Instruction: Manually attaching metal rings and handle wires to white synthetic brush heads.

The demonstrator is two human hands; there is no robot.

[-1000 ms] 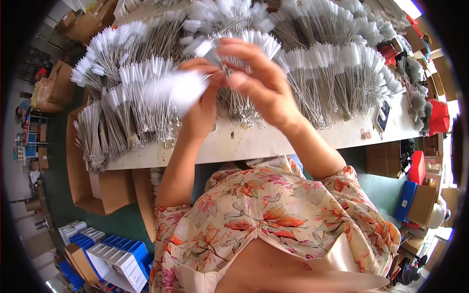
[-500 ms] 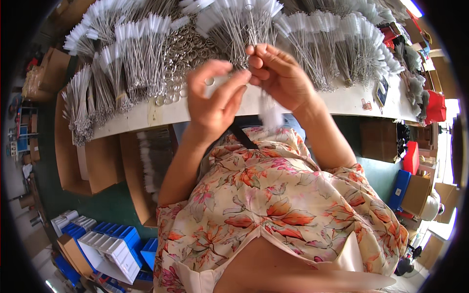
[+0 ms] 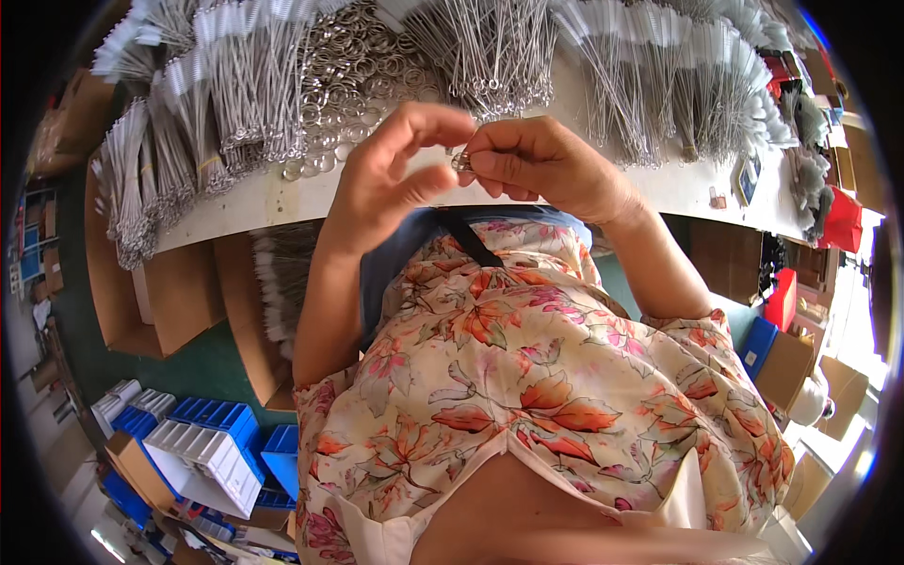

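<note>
My right hand point(image 3: 544, 162) is closed in a pinch over the table's near edge, its thumb and fingertips on a small shiny metal ring point(image 3: 460, 162). Whether anything else is in that pinch is hidden by the fingers. Just left of the ring, my left hand point(image 3: 391, 174) is slightly blurred, its thumb and index finger apart in a curve. Beyond the hands lies a heap of loose metal rings point(image 3: 363, 71). Right behind it, a pile of wire-handled brushes point(image 3: 494, 56) points its looped ends toward me.
More bundled brushes cover the white table point(image 3: 311, 200) at left point(image 3: 250, 85) and right point(image 3: 650, 85). Cardboard boxes point(image 3: 193, 297) stand under its left side. Blue and white bins point(image 3: 202, 461) sit at lower left. A red bag point(image 3: 841, 221) hangs at the right end.
A white-bristled brush hanging below my hands is no longer visible. My hands have moved slightly apart, and the right one has turned sideways. The view has shifted a little.
</note>
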